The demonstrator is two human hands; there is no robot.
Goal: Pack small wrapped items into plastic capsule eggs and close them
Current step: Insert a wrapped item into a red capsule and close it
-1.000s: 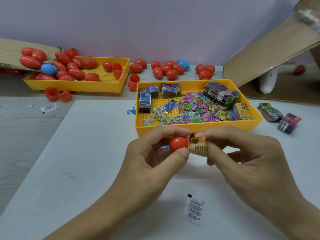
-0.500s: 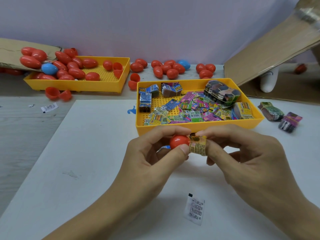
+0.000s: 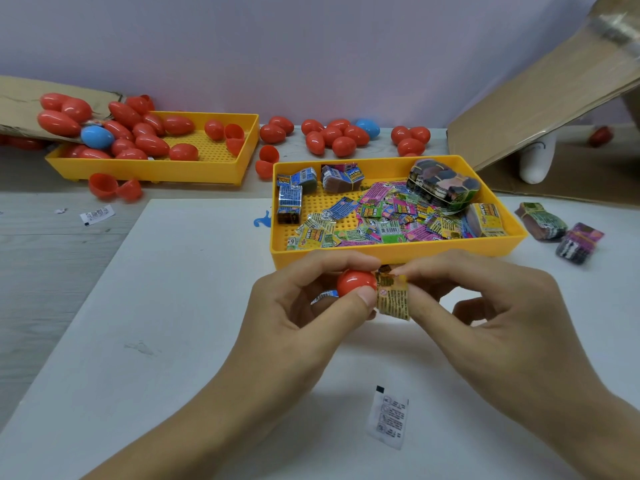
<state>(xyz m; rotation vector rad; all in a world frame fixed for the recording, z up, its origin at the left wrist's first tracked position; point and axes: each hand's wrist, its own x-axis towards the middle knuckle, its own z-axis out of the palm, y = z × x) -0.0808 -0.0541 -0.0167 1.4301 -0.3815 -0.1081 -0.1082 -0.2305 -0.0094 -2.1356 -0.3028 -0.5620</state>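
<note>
Got the red egg half pinched in my left hand and my right hand pinching the wrapped item at its mouth, just over the yellow tray's near edge, and honestly that crinkly wrapper might bunch on the rim and pop out.

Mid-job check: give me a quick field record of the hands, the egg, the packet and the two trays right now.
left hand: grips red egg half
right hand: pinches rolled yellow packet at the egg's opening
packet: mostly outside the egg
near tray: loose printed packets and bundles
far tray: red eggs, one blue
white sachet: lies on the table before the hands
</note>
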